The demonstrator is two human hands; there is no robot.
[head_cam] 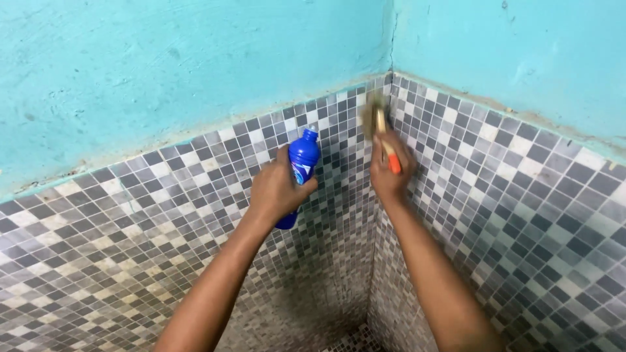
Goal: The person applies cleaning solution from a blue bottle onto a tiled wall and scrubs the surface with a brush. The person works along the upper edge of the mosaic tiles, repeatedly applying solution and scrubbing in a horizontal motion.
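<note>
Corner of grey-and-white mosaic tiled wall (521, 215) under turquoise painted plaster (163, 65); left hand (277, 189) wrapped round a blue plastic bottle (301, 166). Right hand (390, 171) clenched on an orange-handled scrubbing brush (381, 130), bristles against the tiles.

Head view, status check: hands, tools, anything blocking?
Left hand shut on blue plastic bottle, nozzle up. Right hand shut on orange-handled scrub brush, bristles against the grey mosaic tile wall at the corner. Nothing in the way.

Bottle (302, 171): blue plastic, cap on, upright, slightly tilted, just left of the tiled corner (377, 215).
Brush (382, 133): orange handle, blurred bristle head up, against the corner's top.
</note>
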